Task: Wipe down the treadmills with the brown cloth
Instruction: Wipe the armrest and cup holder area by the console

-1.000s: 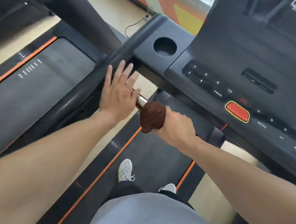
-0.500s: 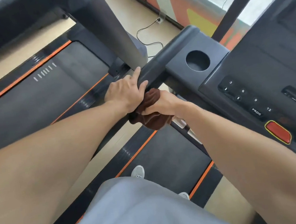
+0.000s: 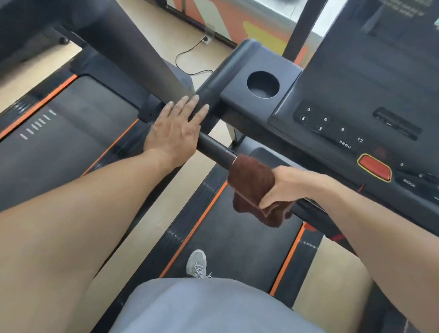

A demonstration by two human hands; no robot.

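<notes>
- Brown cloth (image 3: 252,181) is wrapped round the black handlebar (image 3: 215,150) of the treadmill, and the right hand (image 3: 285,186) grips it there, fingers curled round cloth and bar together; a loose fold hangs below the knuckles.
- Left hand (image 3: 176,130) rests flat on the same bar further up, fingers straight and slightly spread, holding nothing; its fingertips reach toward the cup holder (image 3: 262,84).
- Between the two hands a bare stretch of bar shows, just beyond the right fingers.
- Judging by this, the wiping is at the handlebar stage only: the cloth covers one short part of it.
- Console (image 3: 368,101) with its buttons and red stop key (image 3: 374,167), well to the right of the cloth, looks untouched as far as one can tell; no wipe marks are visible anywhere.
- Second treadmill (image 3: 47,135), past the left fingers, likely still waits, so most of the job seems left.
</notes>
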